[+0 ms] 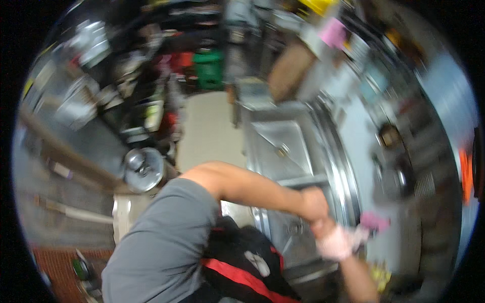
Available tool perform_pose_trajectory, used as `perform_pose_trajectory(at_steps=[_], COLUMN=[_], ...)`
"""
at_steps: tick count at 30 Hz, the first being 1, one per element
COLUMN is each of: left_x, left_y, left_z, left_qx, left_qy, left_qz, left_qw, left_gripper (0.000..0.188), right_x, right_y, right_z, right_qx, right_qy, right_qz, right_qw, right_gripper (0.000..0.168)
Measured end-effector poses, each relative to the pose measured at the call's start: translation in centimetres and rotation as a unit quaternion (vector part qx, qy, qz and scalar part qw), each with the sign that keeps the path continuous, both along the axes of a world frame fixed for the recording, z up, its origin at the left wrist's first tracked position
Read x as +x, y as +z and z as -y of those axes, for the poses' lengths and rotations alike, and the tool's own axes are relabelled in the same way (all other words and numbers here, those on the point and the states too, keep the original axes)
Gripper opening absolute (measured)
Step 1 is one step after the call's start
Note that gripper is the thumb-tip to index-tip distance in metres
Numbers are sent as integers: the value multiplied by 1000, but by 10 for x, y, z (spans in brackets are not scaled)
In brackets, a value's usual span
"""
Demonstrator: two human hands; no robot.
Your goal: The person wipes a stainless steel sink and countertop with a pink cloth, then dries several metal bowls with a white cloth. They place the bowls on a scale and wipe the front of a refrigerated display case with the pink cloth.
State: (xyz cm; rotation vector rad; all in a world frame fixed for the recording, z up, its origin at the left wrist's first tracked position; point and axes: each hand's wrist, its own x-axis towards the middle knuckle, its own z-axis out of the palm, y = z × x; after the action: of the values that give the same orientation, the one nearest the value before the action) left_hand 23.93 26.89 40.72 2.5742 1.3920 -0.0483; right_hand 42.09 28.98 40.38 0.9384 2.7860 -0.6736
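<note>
Both hands meet over the right edge of a double steel sink, blurred by motion. My left hand [315, 203], on the bare arm reaching across from a grey sleeve, has its fingers curled against my right hand [326, 231]. Around the right hand and wrist is a pale pinkish glove or cloth [335, 244]; which it is, I cannot tell. Whitish material trails from it towards a pink cloth or glove [374, 221] at the right. The near sink basin [290, 235] lies below the hands, and the far basin [282, 146] shows its drain.
A pale board or counter [210, 128] lies left of the sink. A round metal pot or lid [144, 169] stands further left. Beyond are a green container [208, 68], a brown board or box [291, 70] and another pink cloth [333, 33]. Metal vessels crowd the upper left.
</note>
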Motion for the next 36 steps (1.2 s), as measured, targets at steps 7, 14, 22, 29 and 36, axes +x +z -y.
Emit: perform_pose_trajectory(at_steps=[7,14,22,29,36], left_x=[25,48,24,-40,-54], left_y=[-73,-85,-63,-105,-107], left_z=[-17,-40,-40,5,77], left_qx=[-56,-241,-420,-412,-289], left_qy=[242,358,352,299,261], left_qz=[211,411,552,633,826], left_qw=[945,803,629,584,407], left_gripper=[29,29,10,33,48], right_x=[5,15,7,-7,-122], right_y=[-3,-28,-29,-68,-16], right_z=[-39,-68,-82,-83,19], right_qx=[289,315,271,93,-204], right_qy=[147,66,58,-279,-104], right_qz=[71,7,-120,-263,-374], right_qw=[943,947,953,919,899], right_gripper=[21,20,26,40,27])
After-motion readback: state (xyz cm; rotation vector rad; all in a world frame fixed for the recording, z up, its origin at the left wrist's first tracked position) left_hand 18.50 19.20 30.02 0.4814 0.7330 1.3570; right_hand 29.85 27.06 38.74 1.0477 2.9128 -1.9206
